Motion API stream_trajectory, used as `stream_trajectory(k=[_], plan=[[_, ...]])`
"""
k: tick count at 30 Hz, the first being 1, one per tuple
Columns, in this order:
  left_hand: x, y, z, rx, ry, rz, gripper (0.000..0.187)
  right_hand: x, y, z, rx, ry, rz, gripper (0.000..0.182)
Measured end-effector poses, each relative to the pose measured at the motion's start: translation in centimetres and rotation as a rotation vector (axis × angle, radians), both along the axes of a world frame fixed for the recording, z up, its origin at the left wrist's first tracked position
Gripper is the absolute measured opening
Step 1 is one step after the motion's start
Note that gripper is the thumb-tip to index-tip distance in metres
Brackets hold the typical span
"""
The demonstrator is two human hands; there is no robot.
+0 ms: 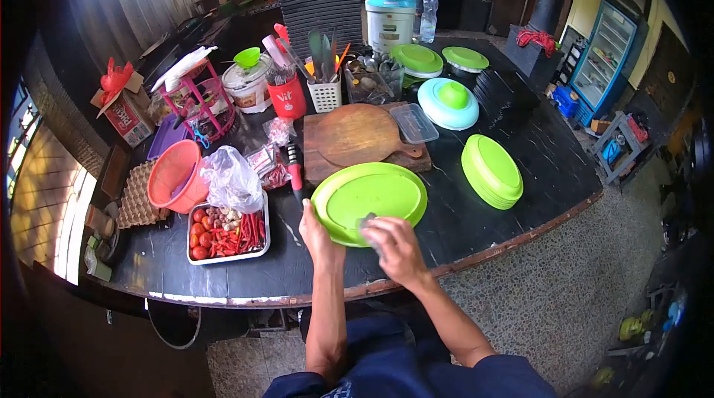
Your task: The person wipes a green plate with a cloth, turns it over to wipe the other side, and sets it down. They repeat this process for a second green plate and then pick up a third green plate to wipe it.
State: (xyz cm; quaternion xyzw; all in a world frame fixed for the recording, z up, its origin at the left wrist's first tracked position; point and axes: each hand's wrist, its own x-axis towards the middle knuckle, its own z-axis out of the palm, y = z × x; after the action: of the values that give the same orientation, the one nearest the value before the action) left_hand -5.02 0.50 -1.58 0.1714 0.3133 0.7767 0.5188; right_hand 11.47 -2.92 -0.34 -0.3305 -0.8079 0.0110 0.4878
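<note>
A bright green oval plate [372, 193] is tilted up at the table's front edge, its broad face toward me. My left hand [321, 238] grips the plate's left rim, with the thumb up along the edge. Over the lower right of the plate, my right hand [396, 249] has its fingers closed on a small grey cloth [367, 221], mostly hidden by the fingers. To the right lies a stack of matching green oval plates [491, 171]. Behind the held plate is a round wooden cutting board [364, 134], and a black-and-red handled sharpener-like tool [295, 167] lies to its left.
A tray of tomatoes and chillies [229, 233] sits left, near a plastic bag [232, 179] and an orange basket [177, 175]. Utensil holders [325, 95], a blue lidded dish [448, 104] and a water dispenser [391, 23] stand behind. The table edge [513, 238] curves at right.
</note>
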Motion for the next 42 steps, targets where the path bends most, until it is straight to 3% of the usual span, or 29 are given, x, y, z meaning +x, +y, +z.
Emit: stream_trajectory(k=[2,4,6,8,10,14,16,18,22,25,26,29,33,36,38,40,42], plan=[[-0.2,0.0,0.2,-0.028,-0.010,-0.001,0.044,1.7,0.7,-0.5,0.003,0.029,-0.128,0.038],[-0.2,0.0,0.1,-0.026,0.006,-0.031,0.046,3.5,1.4,-1.4,-0.154,0.226,-0.202,0.037],[0.1,0.3,-0.3,-0.054,0.004,-0.057,0.045,5.4,2.0,-2.5,-0.305,0.465,-0.335,0.024],[0.0,0.4,-0.8,-0.053,-0.004,-0.098,0.045,7.6,2.5,-3.1,-0.298,0.607,-0.535,0.024],[0.3,0.6,-0.7,-0.056,-0.008,-0.148,0.045,10.5,3.1,-5.1,-0.410,1.081,-0.506,0.026],[3.6,0.9,-0.3,-0.148,-0.067,-0.367,0.042,14.5,0.8,-5.9,-0.728,1.331,-0.353,0.034],[6.2,1.2,-1.4,-0.233,-0.010,-0.443,0.042,16.0,-0.7,-6.1,-0.902,1.379,-0.144,0.044],[8.7,2.0,-2.1,-0.301,-0.014,-0.481,0.042,16.7,-2.3,-5.6,-0.956,1.485,-0.249,0.041],[12.4,4.3,-2.6,-0.408,-0.287,-0.723,0.043,21.4,-4.1,-6.9,-0.853,1.260,-0.275,0.035],[16.9,8.3,-6.8,-0.361,-0.128,-0.767,0.038,23.8,-4.4,-6.8,-0.794,1.238,-0.298,0.030],[18.6,9.0,-6.7,-0.323,-0.104,-0.856,0.034,24.5,-4.3,-6.7,-0.782,1.241,-0.306,0.030],[23.9,9.4,-4.8,-0.241,0.097,-0.816,0.033,26.6,-2.9,-6.1,-0.662,1.234,-0.474,0.029],[27.7,8.4,-0.2,-0.191,0.425,-1.014,0.046,30.0,0.4,-5.3,-0.513,1.351,-0.539,0.030],[30.5,9.6,-1.8,-0.171,0.464,-1.157,0.046,32.8,3.9,-6.8,-0.506,1.320,-0.648,0.028],[32.3,10.1,-3.1,-0.141,0.445,-1.108,0.037,33.1,5.5,-6.1,-0.553,1.307,-0.670,0.025],[33.6,10.9,-4.4,-0.190,0.497,-0.898,0.026,34.1,7.6,-8.2,-0.445,1.166,-0.660,0.030],[33.9,11.2,-4.9,-0.217,0.451,-0.894,0.023,34.7,8.6,-8.4,-0.530,1.061,-0.723,0.032]])
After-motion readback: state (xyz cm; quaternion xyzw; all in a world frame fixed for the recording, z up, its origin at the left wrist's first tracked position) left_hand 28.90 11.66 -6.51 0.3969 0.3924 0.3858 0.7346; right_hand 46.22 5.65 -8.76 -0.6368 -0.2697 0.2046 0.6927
